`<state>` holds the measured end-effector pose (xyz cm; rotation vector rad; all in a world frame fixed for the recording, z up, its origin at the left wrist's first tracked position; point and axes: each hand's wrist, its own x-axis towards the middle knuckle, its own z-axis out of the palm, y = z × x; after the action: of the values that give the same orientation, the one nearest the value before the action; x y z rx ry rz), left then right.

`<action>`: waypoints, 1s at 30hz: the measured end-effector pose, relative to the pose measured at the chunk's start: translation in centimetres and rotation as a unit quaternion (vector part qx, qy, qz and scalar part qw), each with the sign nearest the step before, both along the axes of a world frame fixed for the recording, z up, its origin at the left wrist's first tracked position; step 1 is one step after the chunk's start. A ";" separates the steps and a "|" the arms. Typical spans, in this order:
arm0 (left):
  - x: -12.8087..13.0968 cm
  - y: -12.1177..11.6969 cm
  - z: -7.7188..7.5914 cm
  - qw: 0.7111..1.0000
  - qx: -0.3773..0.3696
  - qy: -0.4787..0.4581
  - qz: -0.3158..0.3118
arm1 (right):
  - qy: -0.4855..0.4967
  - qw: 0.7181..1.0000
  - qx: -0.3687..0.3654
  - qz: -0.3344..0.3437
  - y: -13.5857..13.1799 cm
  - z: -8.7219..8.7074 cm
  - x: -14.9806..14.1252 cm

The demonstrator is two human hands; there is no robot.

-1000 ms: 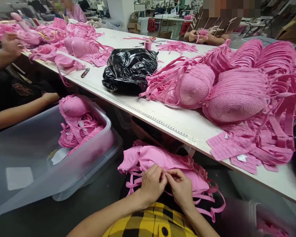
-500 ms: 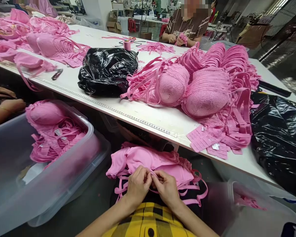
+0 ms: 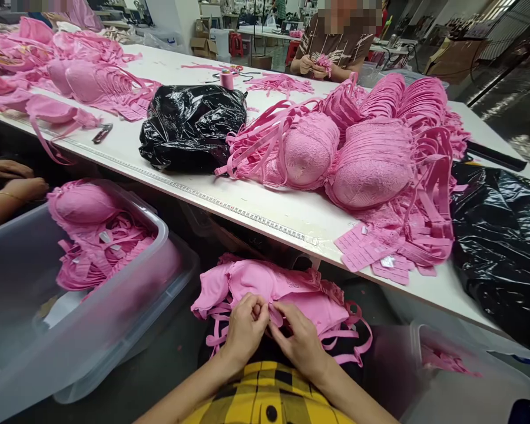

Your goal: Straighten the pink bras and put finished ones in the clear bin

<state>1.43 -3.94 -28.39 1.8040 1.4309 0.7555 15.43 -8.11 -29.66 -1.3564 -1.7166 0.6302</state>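
Observation:
A pink bra lies in my lap below the table edge, with its straps trailing to both sides. My left hand and my right hand meet over its near edge. Both hands pinch the same pink strap between thumb and fingers, the fingertips almost touching.
A white table carries a big stack of pink bras, two black plastic bags, paper tags and snips. A clear plastic bin with pink bras stands at left beside another person's hands. A person sits across the table.
My view swung right over the first half second, then held. My fingers have closed tighter on the strap and shifted slightly over the bra.

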 end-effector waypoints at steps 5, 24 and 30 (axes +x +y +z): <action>0.5 -0.5 0.1 0.998 0.058 0.028 -0.017 | 0.079 0.995 -0.051 -0.021 0.7 0.2 -0.5; -0.4 0.1 -0.7 0.993 0.095 0.054 -0.038 | 0.405 0.861 -0.289 -0.106 2.5 0.0 -1.8; -1.3 -0.7 -1.1 0.983 -0.053 -0.132 0.116 | 0.411 0.858 -0.273 -0.143 2.2 0.0 -1.7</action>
<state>0.16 -4.59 -29.52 1.4107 1.4868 0.9776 13.75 -5.92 -29.65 -1.3682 -0.6432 1.3486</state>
